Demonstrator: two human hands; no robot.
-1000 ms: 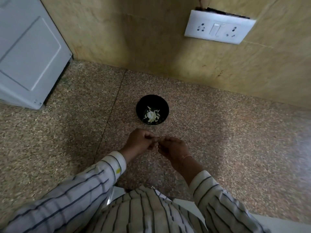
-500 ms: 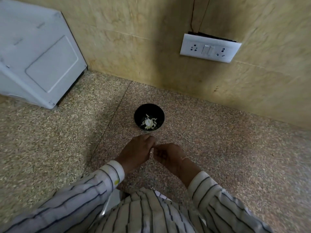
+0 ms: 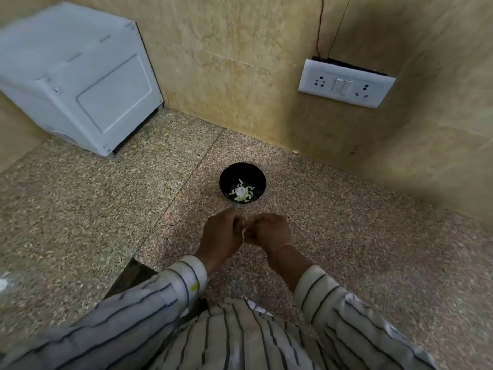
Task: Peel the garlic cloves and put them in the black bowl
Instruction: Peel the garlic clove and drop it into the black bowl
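Both hands meet low over the table (image 3: 346, 222), just on the near side of the black bowl (image 3: 226, 177) and not touching it

left hand (image 3: 221, 233) and right hand (image 3: 269, 231): knuckles up, fingers (image 3: 235, 221) curled in tight, tips pinched together on a garlic clove (image 3: 243, 233). Clove is almost fully hidden, only a thin white papery sliver shows in the gap between the hands

Bowl: small, round, glossy black, upright, deep-ish wall. Inside at the bottom sits a little heap of white pieces (image 3: 241, 193), pale curved slivers around a rounder lump. Can't tell peel from peeled clove at this range

Table is speckled polished granite, pink-brown under the bowl, greyer to the left of a straight seam (image 3: 186, 177) that runs diagonally past the bowl's left side

Edges: tan marbled tile wall (image 3: 240, 76) close behind the bowl, white boxy appliance (image 3: 80, 84) with a smooth plastic panel parked in the back left corner, well apart from the bowl. White switchboard (image 3: 346, 85) on the wall up right, thin wires (image 3: 320, 22) going up from it. Near edge of the table has a dark cut-in step (image 3: 125, 273) by the left striped sleeve (image 3: 160, 295)

Open granite on both sides of the hands, more to the right
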